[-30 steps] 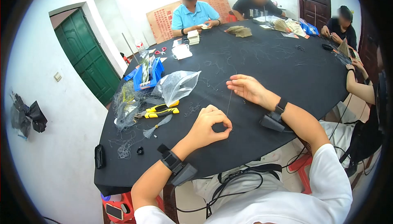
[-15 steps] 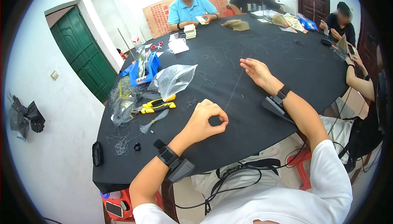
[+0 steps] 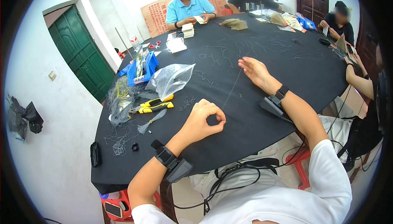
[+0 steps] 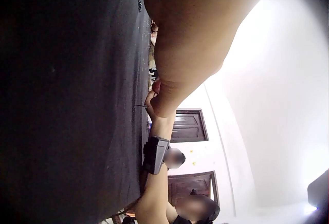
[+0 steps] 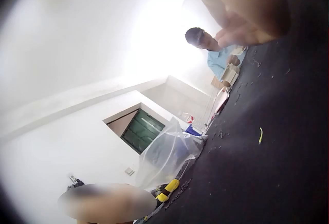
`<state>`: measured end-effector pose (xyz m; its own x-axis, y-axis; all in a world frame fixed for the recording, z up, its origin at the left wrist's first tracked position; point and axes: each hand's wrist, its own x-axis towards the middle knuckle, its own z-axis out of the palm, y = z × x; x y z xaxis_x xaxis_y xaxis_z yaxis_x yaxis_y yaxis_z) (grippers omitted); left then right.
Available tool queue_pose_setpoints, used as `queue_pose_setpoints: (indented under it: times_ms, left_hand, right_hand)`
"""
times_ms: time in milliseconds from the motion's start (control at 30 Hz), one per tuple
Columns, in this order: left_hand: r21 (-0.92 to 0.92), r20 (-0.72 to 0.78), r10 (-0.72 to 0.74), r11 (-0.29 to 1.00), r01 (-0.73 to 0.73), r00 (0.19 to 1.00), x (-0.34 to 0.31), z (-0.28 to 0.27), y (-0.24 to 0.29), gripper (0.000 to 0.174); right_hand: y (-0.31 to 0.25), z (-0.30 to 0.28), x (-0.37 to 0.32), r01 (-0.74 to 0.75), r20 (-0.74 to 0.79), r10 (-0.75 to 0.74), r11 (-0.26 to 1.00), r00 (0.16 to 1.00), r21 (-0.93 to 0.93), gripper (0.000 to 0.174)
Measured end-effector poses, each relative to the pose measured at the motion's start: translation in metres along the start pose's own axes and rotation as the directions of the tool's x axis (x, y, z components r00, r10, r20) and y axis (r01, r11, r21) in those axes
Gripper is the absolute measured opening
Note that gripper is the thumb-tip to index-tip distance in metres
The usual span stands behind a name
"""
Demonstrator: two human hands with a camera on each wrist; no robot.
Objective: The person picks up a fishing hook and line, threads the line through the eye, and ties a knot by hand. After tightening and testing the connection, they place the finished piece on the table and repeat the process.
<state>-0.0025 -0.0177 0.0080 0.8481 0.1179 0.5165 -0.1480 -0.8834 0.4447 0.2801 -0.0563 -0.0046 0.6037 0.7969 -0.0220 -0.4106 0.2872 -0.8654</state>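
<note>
My left hand [image 3: 203,119] pinches a small dark fishing hook [image 4: 139,107] between thumb and index fingertips, just over the black cloth. From there a thin fishing line [image 3: 232,90] runs up and right, stretched straight, to my right hand [image 3: 257,71]. That hand holds the line at its fingertips, its fingers extended close together and the palm turned toward the left. In the right wrist view the right hand [image 5: 247,21] is blurred. Left of my left hand lie yellow-and-black pliers [image 3: 153,106], a bundle of grey line [image 3: 151,121] and a small heap of dark bits [image 3: 187,103].
A clear plastic bag [image 3: 172,79], a blue bin [image 3: 142,69] and tangled line [image 3: 118,109] sit to the left. Loose line scraps lie across the black-covered table [image 3: 282,80]. Several people sit around it. A cable [image 3: 229,177] hangs across my lap.
My right hand has moved up and right, away from the left, and the line between them shows longer. My left hand keeps its pinch; over the last half second both stay nearly still.
</note>
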Motion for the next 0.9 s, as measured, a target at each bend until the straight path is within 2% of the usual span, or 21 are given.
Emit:
queue_pose_setpoints:
  times_ms: [300, 533, 633, 700, 800, 867, 900]
  left_hand:
    - [-0.011, 0.014, -0.017, 1.000, 0.018, 1.000, -0.001, 0.000, -0.003, 0.012]
    - [-0.014, 0.024, -0.020, 1.000, 0.021, 1.000, -0.001, 0.001, -0.003, 0.012]
    - [-0.012, 0.010, -0.016, 1.000, 0.016, 1.000, -0.001, 0.001, -0.003, 0.012]
    - [0.000, -0.066, -0.009, 1.000, 0.009, 0.998, 0.001, -0.001, 0.000, 0.011]
    - [-0.014, -0.202, -0.040, 0.999, 0.038, 0.978, 0.003, -0.004, -0.001, 0.010]
    - [-0.048, -0.277, -0.079, 0.997, 0.068, 0.958, 0.001, -0.004, -0.005, 0.008]
    - [-0.096, -0.280, -0.146, 0.988, 0.124, 0.949, 0.000, -0.003, -0.009, 0.007]
  right_hand:
    - [-0.002, -0.004, 0.008, -0.065, -0.034, 0.071, 0.985, 0.997, 0.159, 0.012]
    - [-0.004, -0.006, 0.011, -0.078, -0.054, 0.089, 0.982, 0.995, 0.171, 0.009]
    - [-0.005, -0.006, 0.010, -0.088, -0.064, 0.101, 0.978, 0.993, 0.188, 0.008]
    - [-0.006, -0.005, 0.010, -0.083, -0.075, 0.099, 0.979, 0.992, 0.186, 0.007]
    - [-0.004, 0.000, 0.006, -0.078, -0.046, 0.085, 0.988, 0.995, 0.136, 0.007]
    - [-0.002, 0.007, -0.003, -0.087, 0.132, 0.083, 0.996, 0.988, 0.025, 0.010]
    - [0.000, 0.012, -0.009, -0.086, 0.220, 0.090, 0.996, 0.971, -0.029, 0.011]
